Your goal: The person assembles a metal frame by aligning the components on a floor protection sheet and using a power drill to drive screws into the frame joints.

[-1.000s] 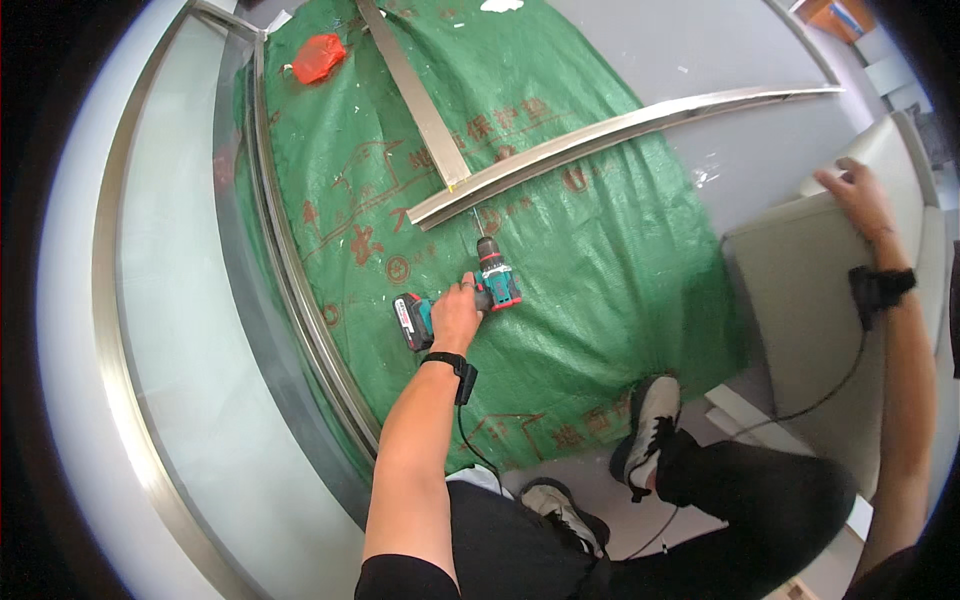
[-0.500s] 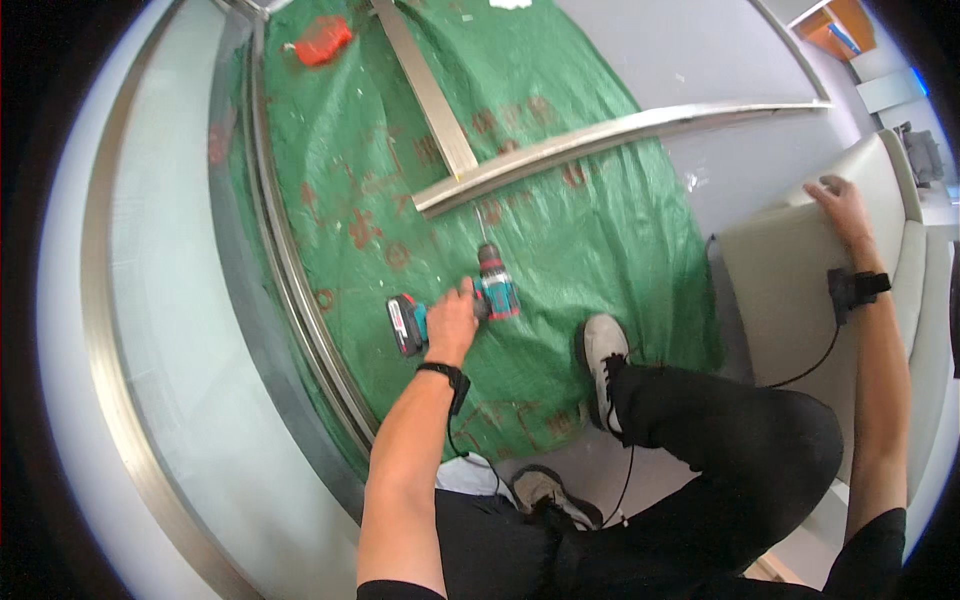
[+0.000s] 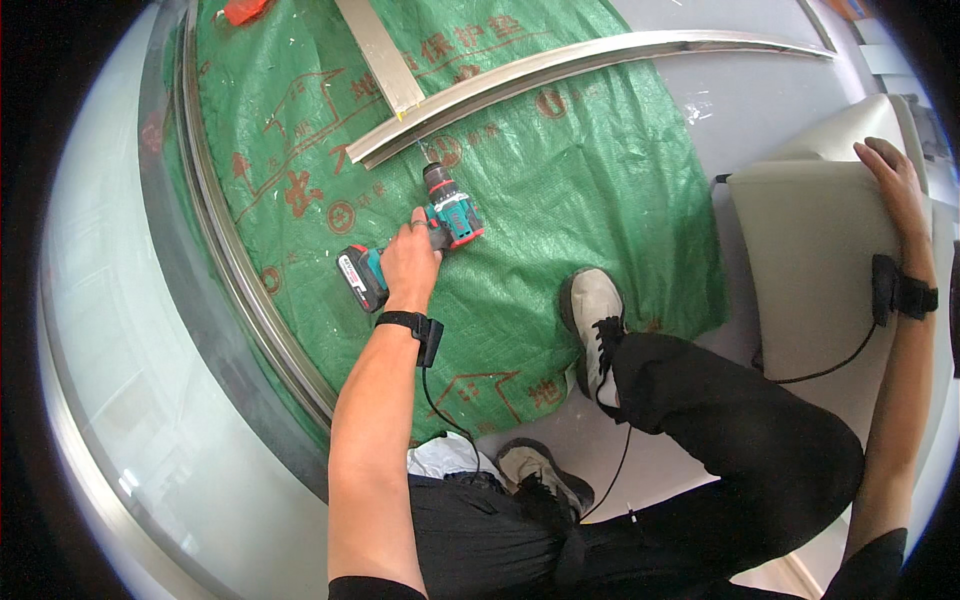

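Taking the teal-and-black cordless drill (image 3: 458,218) as the centre of our dial, we have its handle in our left grip (image 3: 413,262) and the green printed plastic sheet (image 3: 560,205) beneath. At 11 o'clock, the bit points to the long silver metal bar (image 3: 560,70); whether they touch, we cannot tell. The bar runs from 10 toward 2 o'clock, across the sheet and over the grey floor (image 3: 760,105). A flat silver metal strip (image 3: 380,55) meets it near its left end and stretches toward 11. At 9 lies the long silver metal rail (image 3: 207,215), with the pale glassy panel (image 3: 110,250) beyond it. At 3, off the sheet, stands the beige padded seat (image 3: 810,250), our right grip (image 3: 895,195) over its far side.
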`<state>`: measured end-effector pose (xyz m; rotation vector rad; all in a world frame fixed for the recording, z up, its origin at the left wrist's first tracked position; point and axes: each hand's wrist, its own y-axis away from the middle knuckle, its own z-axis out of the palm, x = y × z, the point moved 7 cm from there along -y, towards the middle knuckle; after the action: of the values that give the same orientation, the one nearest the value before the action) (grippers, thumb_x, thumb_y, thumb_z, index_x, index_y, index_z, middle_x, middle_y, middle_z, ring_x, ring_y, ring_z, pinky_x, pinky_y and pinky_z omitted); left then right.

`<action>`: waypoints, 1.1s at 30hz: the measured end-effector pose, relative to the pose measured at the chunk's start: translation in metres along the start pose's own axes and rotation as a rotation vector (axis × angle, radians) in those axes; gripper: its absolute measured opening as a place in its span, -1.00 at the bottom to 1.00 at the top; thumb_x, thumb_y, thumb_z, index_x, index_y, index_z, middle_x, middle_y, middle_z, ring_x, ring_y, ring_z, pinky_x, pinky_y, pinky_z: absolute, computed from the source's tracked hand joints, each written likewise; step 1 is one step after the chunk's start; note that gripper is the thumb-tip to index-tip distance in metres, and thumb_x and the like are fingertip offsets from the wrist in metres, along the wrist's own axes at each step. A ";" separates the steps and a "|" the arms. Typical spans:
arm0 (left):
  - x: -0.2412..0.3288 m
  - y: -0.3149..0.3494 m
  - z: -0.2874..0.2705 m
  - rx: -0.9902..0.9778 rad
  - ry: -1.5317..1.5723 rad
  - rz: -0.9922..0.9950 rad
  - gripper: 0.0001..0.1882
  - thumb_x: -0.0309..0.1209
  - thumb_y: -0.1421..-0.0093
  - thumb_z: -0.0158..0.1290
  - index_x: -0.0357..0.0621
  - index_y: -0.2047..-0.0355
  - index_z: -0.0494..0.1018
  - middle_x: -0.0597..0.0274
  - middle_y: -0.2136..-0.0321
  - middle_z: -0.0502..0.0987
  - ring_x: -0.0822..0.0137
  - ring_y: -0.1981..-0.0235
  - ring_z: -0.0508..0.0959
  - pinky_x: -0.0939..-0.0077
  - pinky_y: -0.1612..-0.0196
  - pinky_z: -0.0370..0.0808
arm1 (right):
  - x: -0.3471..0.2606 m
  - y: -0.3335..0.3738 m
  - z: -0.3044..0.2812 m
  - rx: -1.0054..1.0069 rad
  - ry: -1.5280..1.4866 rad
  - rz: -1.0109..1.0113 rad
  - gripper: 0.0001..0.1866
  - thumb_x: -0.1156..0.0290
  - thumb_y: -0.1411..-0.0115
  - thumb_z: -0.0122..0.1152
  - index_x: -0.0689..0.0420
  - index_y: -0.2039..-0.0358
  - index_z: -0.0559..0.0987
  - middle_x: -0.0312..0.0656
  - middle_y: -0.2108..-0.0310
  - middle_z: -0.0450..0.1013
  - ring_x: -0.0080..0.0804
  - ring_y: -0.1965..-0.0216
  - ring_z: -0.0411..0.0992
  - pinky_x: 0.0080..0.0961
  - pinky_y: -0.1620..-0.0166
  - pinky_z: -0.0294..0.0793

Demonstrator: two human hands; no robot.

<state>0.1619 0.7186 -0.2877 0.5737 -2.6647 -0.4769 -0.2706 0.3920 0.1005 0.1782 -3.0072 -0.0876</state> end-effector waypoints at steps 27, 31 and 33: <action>0.001 -0.008 0.031 -0.051 -0.055 0.051 -0.26 -0.35 0.06 0.26 -0.15 -0.14 0.23 -0.02 0.24 0.51 -0.01 0.21 0.54 0.16 0.16 0.51 | 0.017 0.006 0.025 -0.141 -0.033 -0.072 -0.29 -0.14 -0.13 0.13 0.21 -0.08 0.46 0.00 0.09 0.48 -0.21 0.06 0.45 -0.41 -0.05 0.37; 0.004 0.000 0.015 0.082 -0.013 0.063 -0.36 -0.42 0.04 0.16 -0.13 -0.12 0.30 -0.12 0.35 0.57 -0.13 0.31 0.57 0.07 0.25 0.50 | -0.003 0.028 0.003 -0.118 -0.289 -0.382 -0.34 -0.03 -0.11 0.20 0.27 -0.02 0.45 -0.08 0.05 0.39 -0.27 0.05 0.37 -0.36 -0.02 0.38; 0.022 0.003 0.031 0.098 -0.080 0.024 -0.32 -0.35 0.02 0.20 -0.04 -0.16 0.29 -0.11 0.24 0.57 -0.10 0.23 0.57 0.08 0.19 0.50 | -0.024 0.037 -0.013 -0.176 -0.155 0.058 -0.41 0.01 -0.08 0.25 0.32 0.12 0.48 -0.06 0.19 0.42 -0.33 0.20 0.40 -0.42 0.18 0.46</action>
<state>0.1289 0.7186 -0.3072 0.5618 -2.7809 -0.3714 -0.2497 0.4306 0.1131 0.0692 -3.1337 -0.3749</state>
